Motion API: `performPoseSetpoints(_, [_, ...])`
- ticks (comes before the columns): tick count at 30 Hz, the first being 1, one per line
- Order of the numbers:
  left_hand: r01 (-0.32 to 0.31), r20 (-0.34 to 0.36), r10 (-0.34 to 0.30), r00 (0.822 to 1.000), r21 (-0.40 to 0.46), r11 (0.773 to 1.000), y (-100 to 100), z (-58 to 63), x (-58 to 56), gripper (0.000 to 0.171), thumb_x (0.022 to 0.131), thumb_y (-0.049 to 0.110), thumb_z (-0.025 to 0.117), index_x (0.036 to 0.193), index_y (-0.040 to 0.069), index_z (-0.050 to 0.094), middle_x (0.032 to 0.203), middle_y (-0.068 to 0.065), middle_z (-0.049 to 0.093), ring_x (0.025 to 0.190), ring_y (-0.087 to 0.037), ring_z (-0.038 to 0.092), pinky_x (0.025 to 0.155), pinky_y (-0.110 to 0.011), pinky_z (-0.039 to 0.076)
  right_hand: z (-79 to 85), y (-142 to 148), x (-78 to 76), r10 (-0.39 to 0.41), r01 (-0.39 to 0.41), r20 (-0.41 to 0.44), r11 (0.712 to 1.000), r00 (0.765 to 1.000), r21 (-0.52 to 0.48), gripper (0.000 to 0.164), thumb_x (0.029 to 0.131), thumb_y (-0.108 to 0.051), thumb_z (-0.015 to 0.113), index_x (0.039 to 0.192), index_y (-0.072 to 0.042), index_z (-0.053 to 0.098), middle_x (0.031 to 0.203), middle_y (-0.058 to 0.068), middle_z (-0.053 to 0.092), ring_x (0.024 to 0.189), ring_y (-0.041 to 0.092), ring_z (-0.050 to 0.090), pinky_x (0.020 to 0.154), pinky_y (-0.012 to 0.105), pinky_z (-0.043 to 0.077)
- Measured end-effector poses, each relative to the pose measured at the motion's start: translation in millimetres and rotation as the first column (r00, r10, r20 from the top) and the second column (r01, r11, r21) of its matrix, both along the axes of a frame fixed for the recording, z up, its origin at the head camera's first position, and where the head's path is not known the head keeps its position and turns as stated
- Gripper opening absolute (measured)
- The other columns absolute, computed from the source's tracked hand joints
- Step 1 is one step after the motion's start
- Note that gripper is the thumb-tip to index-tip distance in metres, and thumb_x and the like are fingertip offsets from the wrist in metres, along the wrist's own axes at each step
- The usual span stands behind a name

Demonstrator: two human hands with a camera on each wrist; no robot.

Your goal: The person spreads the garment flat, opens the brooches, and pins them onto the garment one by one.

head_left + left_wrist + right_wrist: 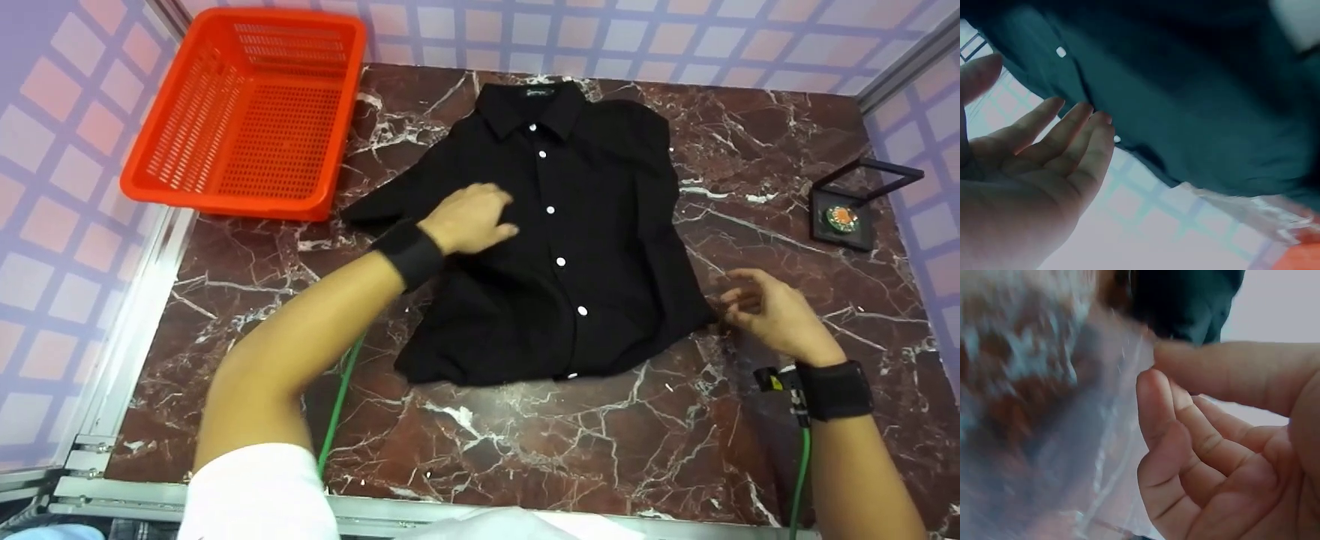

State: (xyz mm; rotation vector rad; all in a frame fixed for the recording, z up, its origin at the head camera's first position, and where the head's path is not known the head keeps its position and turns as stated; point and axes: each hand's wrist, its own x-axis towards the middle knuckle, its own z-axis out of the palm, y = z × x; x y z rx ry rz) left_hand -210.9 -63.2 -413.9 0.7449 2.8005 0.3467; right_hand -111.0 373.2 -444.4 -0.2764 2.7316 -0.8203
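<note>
A black button-up shirt (525, 247) lies front side up, its collar toward the far wall and white buttons down its middle. Over the shirt's left half is my left hand (469, 217), palm down; the left wrist view shows its fingers (1072, 135) extended close to the cloth, gripping nothing. My right hand (780, 315) is just right of the shirt's lower right corner, by the sleeve end. Its fingers (1157, 405) bend loosely with nothing between them, and the thumb lies near the index fingertip.
A red plastic basket (281, 135) stands at the back left. At the right is a small black frame stand (855, 214) with a round green and orange piece. A green cable (341, 405) runs under my left arm. The tabletop (525, 442) is dark red marble.
</note>
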Motion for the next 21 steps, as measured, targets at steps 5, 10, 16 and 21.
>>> performPoseSetpoints(5, [0.004, -0.003, -0.004, 1.0, -0.089, 0.996, 34.6, 14.7, -29.8, 0.053, 0.088, 0.043, 0.055, 0.125, 0.004, 0.054, 0.124, -0.014, 0.053, 0.116, -0.032, 0.048, 0.097, -0.044, 0.038, 16.4, 1.7, -23.4, -0.009, 0.008, 0.009, 0.998, 1.0, 0.069, 0.056, 0.084, 0.002, 0.06, 0.135, 0.001, 0.037, 0.111, 0.021, 0.061, 0.097, 0.039, 0.059, 0.083, 0.054, 0.045])
performPoseSetpoints(10, [0.012, -0.013, -0.014, 1.0, -0.15, 0.989, 68.7, 25.9, -63.4, 0.052, 0.09, 0.041, 0.052, 0.127, 0.004, 0.051, 0.129, -0.014, 0.049, 0.121, -0.031, 0.043, 0.101, -0.043, 0.034, 33.0, -1.1, -59.9, 0.003, -0.004, 0.009, 0.991, 1.0, 0.137, 0.05, 0.088, -0.005, 0.057, 0.133, 0.005, 0.039, 0.11, 0.026, 0.06, 0.098, 0.043, 0.058, 0.087, 0.058, 0.04])
performPoseSetpoints(16, [0.043, -0.014, -0.047, 0.999, -0.192, 0.98, 105.7, 33.5, -98.2, 0.052, 0.093, 0.036, 0.047, 0.136, 0.006, 0.042, 0.137, -0.012, 0.042, 0.126, -0.029, 0.037, 0.103, -0.041, 0.031, 34.3, -10.4, -104.0, -0.059, 0.058, -0.002, 0.986, 0.998, 0.158, 0.045, 0.087, -0.004, 0.055, 0.129, 0.006, 0.043, 0.112, 0.029, 0.058, 0.099, 0.044, 0.056, 0.088, 0.057, 0.039])
performPoseSetpoints(21, [0.023, -0.016, -0.027, 1.0, -0.206, 0.978, 131.5, 26.1, -116.4, 0.048, 0.093, 0.033, 0.047, 0.134, 0.008, 0.045, 0.135, -0.01, 0.045, 0.124, -0.029, 0.04, 0.101, -0.042, 0.033, 18.2, -17.1, -133.9, -0.041, 0.056, -0.076, 0.979, 0.996, 0.198, 0.042, 0.084, -0.005, 0.058, 0.123, 0.008, 0.05, 0.109, 0.03, 0.059, 0.098, 0.047, 0.055, 0.088, 0.056, 0.039])
